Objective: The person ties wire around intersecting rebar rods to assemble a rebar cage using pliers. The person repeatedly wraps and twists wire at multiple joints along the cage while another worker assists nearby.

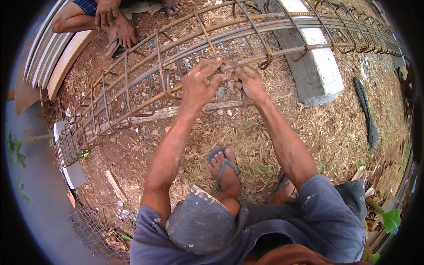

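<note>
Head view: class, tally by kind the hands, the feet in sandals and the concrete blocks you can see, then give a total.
Hands: 4 – left hand, right hand, and another person's two hands
Feet in sandals: 4 – foot, foot, foot, foot
Concrete blocks: 2 – block, block
Total: 10

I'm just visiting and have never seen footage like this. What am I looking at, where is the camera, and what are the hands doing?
There is no machine here: a person wears a wide-angle camera on the head, looking down, which is why straight lines bend near the edge. The two forearms rising from below are the wearer's own. The left hand and right hand meet at one bar of a long rebar cage lying across bare, straw-strewn ground. The fingers pinch something small there, too small to make out. The cage rests on a grey block. A sandalled foot shows below. At top left, another person sits by the cage.
</note>
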`<state>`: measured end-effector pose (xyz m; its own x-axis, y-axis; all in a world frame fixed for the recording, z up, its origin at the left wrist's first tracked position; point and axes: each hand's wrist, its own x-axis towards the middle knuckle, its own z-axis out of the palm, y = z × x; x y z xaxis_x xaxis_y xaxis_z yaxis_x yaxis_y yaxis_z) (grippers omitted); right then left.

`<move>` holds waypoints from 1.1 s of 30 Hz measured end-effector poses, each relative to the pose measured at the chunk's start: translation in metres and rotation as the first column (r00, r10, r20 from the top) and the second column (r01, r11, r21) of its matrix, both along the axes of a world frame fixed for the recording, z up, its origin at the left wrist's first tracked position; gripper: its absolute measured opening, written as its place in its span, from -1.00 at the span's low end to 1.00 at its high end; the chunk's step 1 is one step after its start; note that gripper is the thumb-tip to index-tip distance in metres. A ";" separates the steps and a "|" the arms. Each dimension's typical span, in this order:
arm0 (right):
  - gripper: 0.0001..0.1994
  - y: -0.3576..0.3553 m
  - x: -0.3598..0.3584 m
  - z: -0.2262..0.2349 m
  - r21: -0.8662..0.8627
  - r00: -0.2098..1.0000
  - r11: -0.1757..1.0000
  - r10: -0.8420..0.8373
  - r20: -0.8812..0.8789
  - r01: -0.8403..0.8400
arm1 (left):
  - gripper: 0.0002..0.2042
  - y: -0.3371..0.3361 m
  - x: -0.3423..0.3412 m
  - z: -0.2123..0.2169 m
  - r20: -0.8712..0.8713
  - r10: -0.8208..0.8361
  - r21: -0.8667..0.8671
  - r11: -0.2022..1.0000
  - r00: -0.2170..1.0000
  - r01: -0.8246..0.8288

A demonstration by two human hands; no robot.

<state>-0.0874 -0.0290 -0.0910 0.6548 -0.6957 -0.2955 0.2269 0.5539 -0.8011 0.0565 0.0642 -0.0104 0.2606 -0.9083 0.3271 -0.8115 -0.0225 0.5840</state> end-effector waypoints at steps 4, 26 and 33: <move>-0.74 -0.013 -0.001 -0.004 -0.208 0.975 0.962 0.143 -0.170 -0.178 | -0.40 -0.006 -0.004 0.009 -0.030 0.089 0.065 0.994 0.996 -0.087; -0.84 -0.006 0.025 -0.003 -0.187 0.998 0.982 0.048 0.041 -0.039 | -0.47 -0.002 -0.007 0.018 -0.079 0.103 0.069 0.993 0.992 -0.098; -0.87 0.005 0.011 0.027 -0.088 0.991 0.995 0.044 -0.124 -0.056 | -0.67 -0.002 -0.005 0.006 -0.102 0.026 -0.024 0.999 0.994 -0.028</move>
<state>-0.0769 -0.0245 -0.0642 0.6526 -0.6906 -0.3118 0.0986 0.4854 -0.8687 0.0519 0.0622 -0.0040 0.3181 -0.8923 0.3202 -0.7472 -0.0281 0.6640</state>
